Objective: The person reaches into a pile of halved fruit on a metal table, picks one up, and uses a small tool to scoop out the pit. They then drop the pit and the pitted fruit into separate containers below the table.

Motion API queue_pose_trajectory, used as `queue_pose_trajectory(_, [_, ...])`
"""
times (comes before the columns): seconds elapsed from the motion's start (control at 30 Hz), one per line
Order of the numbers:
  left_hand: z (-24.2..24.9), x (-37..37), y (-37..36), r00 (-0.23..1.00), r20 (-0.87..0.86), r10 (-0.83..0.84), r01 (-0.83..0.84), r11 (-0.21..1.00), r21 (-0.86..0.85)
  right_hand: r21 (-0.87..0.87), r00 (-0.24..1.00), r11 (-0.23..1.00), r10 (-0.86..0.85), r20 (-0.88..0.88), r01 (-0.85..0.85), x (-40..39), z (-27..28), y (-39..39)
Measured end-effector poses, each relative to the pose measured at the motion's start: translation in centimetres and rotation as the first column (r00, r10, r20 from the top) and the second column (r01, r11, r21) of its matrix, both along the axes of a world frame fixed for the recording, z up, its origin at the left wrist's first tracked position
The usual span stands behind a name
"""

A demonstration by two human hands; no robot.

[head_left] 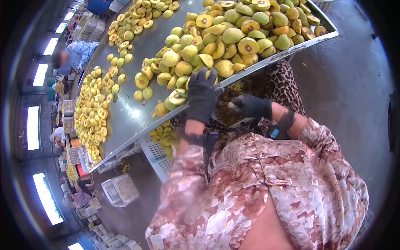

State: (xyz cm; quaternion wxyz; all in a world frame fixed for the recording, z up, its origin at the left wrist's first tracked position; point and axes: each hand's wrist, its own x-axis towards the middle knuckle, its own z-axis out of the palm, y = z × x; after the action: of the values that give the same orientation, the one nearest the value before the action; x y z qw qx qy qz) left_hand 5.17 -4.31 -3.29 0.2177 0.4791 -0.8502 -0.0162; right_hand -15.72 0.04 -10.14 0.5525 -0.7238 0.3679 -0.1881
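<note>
Item: halved yellow-green fruit with a dark pit hollow [176,97], lying at the near edge of the long grey sheet-metal sorting table [129,116], cut face up. My left hand [202,98], in a black knit glove, is laid over that edge with fingers spread and curled down toward the fruit; it touches or just covers the half, though I cannot tell whether the fingers have closed on it. My right hand [252,106], also black-gloved, sits below the table's edge, off the metal, loosely curled; whether it holds anything I cannot tell. Relation of note: the half lies just to the outer side of my left hand, along the rim, so the left is much the nearer; the right is apart from it, under the edge. I judge any pick falls to the left hand. Adjacent stock: large heap of whole and halved yellow-green fruit [233,33] toward the far right end of the table; a scattered band of cut halves [98,108] along the far edge. Below the near edge: white slotted plastic crate holding halves [160,146].
</note>
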Motion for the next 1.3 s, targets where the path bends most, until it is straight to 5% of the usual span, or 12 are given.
queue_pose_trajectory(0.07, [0.4,-0.5,-2.6,0.992,0.108,-0.064,0.052,0.993,0.106,-0.139,0.998,0.99,-0.045,-0.046,0.038,-2.1,0.5,1.6])
queue_pose_trajectory(0.23, [2.4,-0.2,-4.3,0.944,0.279,-0.173,0.118,0.972,0.205,0.158,0.902,0.952,-0.301,0.31,0.264,-3.0,4.0,2.5])
queue_pose_trajectory(0.33, [1.0,2.0,-4.8,0.964,-0.063,-0.258,0.264,0.953,0.146,0.133,0.782,0.924,-0.376,0.496,0.359,-2.9,7.5,2.5])
queue_pose_trajectory(0.37, [4.0,2.0,-5.0,0.973,-0.172,-0.155,0.213,0.886,0.412,0.175,0.769,0.921,-0.386,0.509,0.347,-2.9,8.1,2.7])
queue_pose_trajectory(0.43, [5.6,2.7,-2.7,0.6,-0.737,0.31,0.312,0.758,0.573,0.266,0.734,0.907,-0.422,0.533,0.328,-2.8,8.5,3.0])
queue_pose_trajectory(0.47, [5.8,2.5,-1.2,0.336,-0.843,0.419,0.456,0.711,0.535,0.179,0.751,0.92,-0.388,0.535,0.349,-2.2,7.8,2.7])
queue_pose_trajectory(0.53, [6.2,1.1,1.7,0.219,-0.89,0.4,0.494,0.741,0.455,0.151,0.749,0.928,-0.364,0.553,0.34,-0.6,7.3,2.7])
queue_pose_trajectory(0.73, [6.2,-2.4,6.8,0.004,-0.909,0.416,0.549,0.759,0.349,0.035,0.747,0.911,-0.358,0.561,0.41,2.8,6.5,1.7])
queue_pose_trajectory(1.0, [5.6,-2.3,7.4,0.147,-0.919,0.365,0.463,0.796,0.39,-0.453,0.729,0.577,-0.462,0.506,0.68,1.8,11.6,2.0])
queue_pose_trajectory(1.13, [5.1,-3.8,7.7,-0.122,-0.874,0.47,0.626,0.72,0.3,-0.606,0.85,0.603,-0.437,0.294,0.519,2.8,9.1,0.5])
queue_pose_trajectory(1.23, [5.6,-3.4,7.9,-0.02,-0.902,0.431,0.57,0.747,0.344,-0.722,0.886,0.529,-0.375,0.274,0.447,3.0,9.2,0.0])
queue_pose_trajectory(1.3, [5.5,-3.4,8.0,-0.159,-0.858,0.488,0.599,0.739,0.308,-0.815,0.918,0.442,-0.298,0.261,0.375,2.5,9.6,0.6])
